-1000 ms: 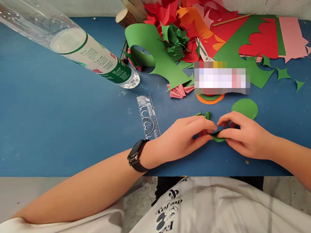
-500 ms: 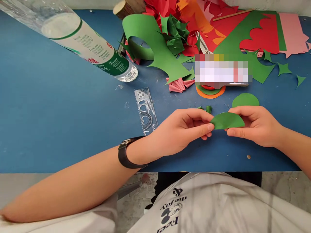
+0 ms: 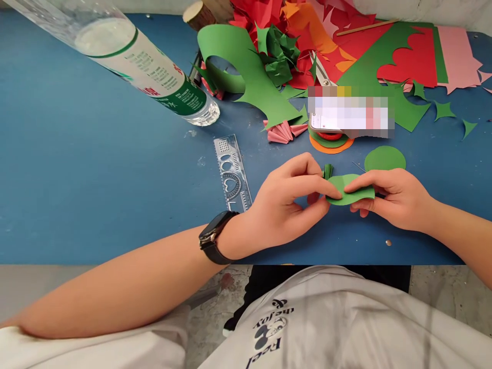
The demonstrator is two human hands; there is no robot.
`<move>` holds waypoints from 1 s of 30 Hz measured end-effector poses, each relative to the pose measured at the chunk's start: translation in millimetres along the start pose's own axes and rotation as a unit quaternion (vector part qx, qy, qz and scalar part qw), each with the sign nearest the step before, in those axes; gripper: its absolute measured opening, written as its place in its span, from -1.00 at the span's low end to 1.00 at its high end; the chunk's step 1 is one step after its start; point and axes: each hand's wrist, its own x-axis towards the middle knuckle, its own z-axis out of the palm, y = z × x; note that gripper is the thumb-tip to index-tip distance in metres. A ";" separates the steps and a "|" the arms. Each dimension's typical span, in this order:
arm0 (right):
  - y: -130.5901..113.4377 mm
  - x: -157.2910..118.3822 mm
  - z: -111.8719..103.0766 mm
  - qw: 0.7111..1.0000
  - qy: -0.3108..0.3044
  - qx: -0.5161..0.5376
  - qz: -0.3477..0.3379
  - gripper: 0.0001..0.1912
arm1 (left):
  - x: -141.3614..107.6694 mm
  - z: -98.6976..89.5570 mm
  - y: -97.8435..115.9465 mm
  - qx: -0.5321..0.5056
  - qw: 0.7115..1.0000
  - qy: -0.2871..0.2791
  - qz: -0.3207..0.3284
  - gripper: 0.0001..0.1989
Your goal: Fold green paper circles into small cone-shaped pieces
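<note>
Between my hands is a green paper circle (image 3: pixel 348 197), its surface slightly bent and opened out toward me. My left hand (image 3: pixel 294 197) pinches its left side, thumb below and index finger on top. On its right side my right hand (image 3: pixel 395 197) grips it, the index finger lying across the top and the thumb beneath. A second green paper circle (image 3: pixel 385 158) lies flat on the table just behind my right hand. Close behind my left fingers stands a small rolled green paper piece (image 3: pixel 328 170), partly hidden.
A clear ruler (image 3: pixel 232 177) lies left of my hands on the blue table (image 3: pixel 96 184). A large water bottle (image 3: pixel 161 77) stands at the back left. Behind are a phone (image 3: pixel 326 120), scissors (image 3: pixel 322 72), pink paper cones (image 3: pixel 282 132) and cut paper scraps (image 3: pixel 246 72).
The green paper circle was folded in half and now lies more open. Both index fingers have moved onto its top face. My left wrist has turned, showing the watch face.
</note>
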 end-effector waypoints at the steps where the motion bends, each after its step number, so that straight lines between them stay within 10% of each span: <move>1: 1.5 -0.3 -0.2 0.999 0.014 -0.040 -0.033 -0.78 | 0.0 -0.1 -0.3 0.010 1.000 0.005 -0.001 -0.74; 19: 6.6 -0.1 -3.9 0.942 0.126 -0.227 -0.211 -0.80 | -0.1 -2.7 -5.7 0.049 0.998 -0.033 0.026 -0.81; 30: -0.3 -1.2 -0.5 0.930 0.086 -0.267 -0.236 -0.70 | -2.6 -4.7 -5.0 0.065 0.996 -0.056 0.038 -0.74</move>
